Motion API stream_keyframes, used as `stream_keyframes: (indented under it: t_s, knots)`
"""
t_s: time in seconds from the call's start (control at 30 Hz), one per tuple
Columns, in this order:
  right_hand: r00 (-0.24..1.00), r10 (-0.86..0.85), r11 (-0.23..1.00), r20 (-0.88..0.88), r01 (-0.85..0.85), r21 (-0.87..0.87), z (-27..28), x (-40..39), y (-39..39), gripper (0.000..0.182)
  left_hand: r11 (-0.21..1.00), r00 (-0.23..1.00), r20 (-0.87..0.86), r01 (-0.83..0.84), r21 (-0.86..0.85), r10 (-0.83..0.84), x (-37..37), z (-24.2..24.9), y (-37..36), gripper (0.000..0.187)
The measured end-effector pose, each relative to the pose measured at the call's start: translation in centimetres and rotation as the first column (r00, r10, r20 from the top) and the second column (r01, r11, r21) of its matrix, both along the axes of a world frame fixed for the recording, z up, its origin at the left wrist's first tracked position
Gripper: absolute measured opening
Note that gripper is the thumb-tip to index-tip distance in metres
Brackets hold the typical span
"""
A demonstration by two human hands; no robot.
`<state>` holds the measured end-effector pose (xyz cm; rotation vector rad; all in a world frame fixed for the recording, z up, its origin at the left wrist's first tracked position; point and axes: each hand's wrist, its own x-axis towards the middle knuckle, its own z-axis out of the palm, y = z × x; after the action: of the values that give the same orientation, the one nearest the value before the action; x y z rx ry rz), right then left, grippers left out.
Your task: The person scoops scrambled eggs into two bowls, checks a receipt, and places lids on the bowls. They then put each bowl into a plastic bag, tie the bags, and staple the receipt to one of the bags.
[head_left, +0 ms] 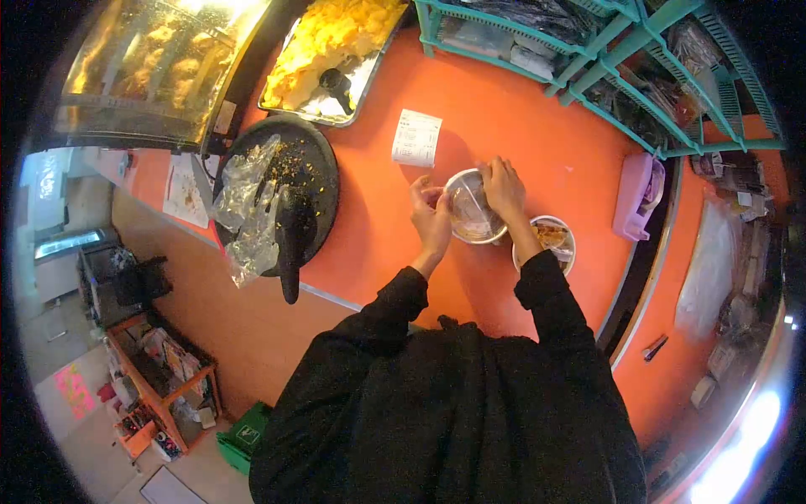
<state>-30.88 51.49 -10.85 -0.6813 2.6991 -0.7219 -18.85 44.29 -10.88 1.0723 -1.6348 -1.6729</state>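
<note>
1. Both hands on one white-rimmed bowl (476, 241), clear lid (472, 207) over its top; bowl is at the orange counter (361, 197), in front of me.
2. My left hand (431, 220): curled, clamped on the bowl's left edge, thumb and fingers bent.
3. My right hand (505, 193): fingers close together, clamped on the bowl's upper right edge, partly over the lid. Thumb hidden, cannot tell its place.
4. Second white-rimmed tub (573, 249), brown food inside, just right of the bowl; my right wrist partly overlaps it in view.
5. Printed receipt (416, 139) on counter, beyond my left hand, near the bowl.
6. Left: round black pan (328, 151), crumbs inside, crumpled clear plastic bags (245, 198) and a black handle (290, 252) across it.
7. Beyond pan: metal tray (356, 116), yellow food in it, black-handled item on top.
8. Far right: turquoise rack (583, 80) with packaged items; pink-purple holder (630, 197) below it.
</note>
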Motion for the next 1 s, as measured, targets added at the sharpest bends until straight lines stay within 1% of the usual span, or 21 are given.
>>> stream_keyframes:
  t_s: [0.07, 0.17, 0.2, 0.27, 0.37, 0.47, 0.57, 0.67, 0.77, 0.8, 0.87, 0.9, 1.0]
  knots:
    - [0.998, 0.046, 0.997, 0.041, -0.049, 0.052, -0.3, -0.8, 0.1, 0.037, 1.000, 1.000, -0.025, -0.018, 0.018, 0.019, -0.4, -1.0, 0.0, 0.036]
    - [0.986, 0.165, 0.983, -0.022, -0.166, -0.084, -0.9, -0.9, 0.5, 0.038, 1.000, 0.996, -0.089, -0.018, 0.020, 0.020, -0.6, -1.9, 0.0, 0.034]
    - [0.984, 0.176, 0.981, 0.005, -0.174, -0.088, -1.1, -1.1, 0.5, 0.038, 1.000, 0.998, -0.064, -0.007, 0.001, 0.007, -0.7, -2.0, 0.1, 0.033]
    - [0.978, 0.198, 0.976, 0.063, -0.191, -0.101, -0.8, -1.4, 0.2, 0.037, 0.999, 1.000, -0.010, 0.018, -0.037, -0.018, -1.0, -0.7, 0.1, 0.031]
    - [0.956, 0.194, 0.979, 0.220, -0.173, -0.110, -1.3, -2.4, 0.0, 0.037, 0.995, 0.999, -0.017, 0.047, -0.087, -0.048, -2.4, -1.0, -0.7, 0.030]
    - [0.956, 0.190, 0.978, 0.224, -0.163, -0.134, -2.2, -2.6, -0.1, 0.039, 0.997, 0.999, 0.017, 0.048, -0.060, -0.047, -2.7, -1.8, -1.3, 0.029]
    - [0.934, 0.168, 0.979, 0.315, -0.121, -0.162, -2.3, -2.9, -0.1, 0.039, 0.990, 0.990, -0.140, 0.016, 0.139, 0.004, -2.8, -3.1, -1.6, 0.029]
    - [0.974, 0.070, 0.987, 0.214, -0.036, -0.158, -1.7, -1.7, 0.0, 0.040, 0.963, 0.971, -0.238, 0.069, 0.261, -0.005, -2.7, -3.0, -2.3, 0.031]
    - [0.991, -0.065, 0.991, 0.120, 0.078, -0.110, -0.4, -0.3, 0.0, 0.039, 0.994, 0.991, -0.128, 0.054, 0.094, -0.041, -2.3, -2.3, -2.1, 0.026]
    - [0.986, -0.132, 0.983, 0.104, 0.144, -0.115, -0.7, 0.1, 0.0, 0.039, 1.000, 0.999, -0.047, -0.016, -0.023, 0.015, -1.8, -2.3, -1.4, 0.025]
    - [0.960, -0.271, 0.951, 0.070, 0.278, -0.136, -1.9, 1.4, -0.2, 0.037, 0.955, 0.984, 0.084, -0.127, -0.269, 0.154, 0.3, -4.0, 0.6, 0.025]
    - [0.939, -0.333, 0.937, 0.085, 0.340, -0.082, -1.9, 2.2, -0.4, 0.036, 0.944, 0.989, 0.098, -0.074, -0.321, 0.111, 1.6, -6.1, 0.9, 0.029]
    - [0.903, -0.429, 0.888, 0.038, 0.429, -0.165, -1.6, 3.8, -0.7, 0.036, 0.984, 0.989, 0.077, -0.116, -0.138, 0.127, 2.0, -2.7, 1.3, 0.035]
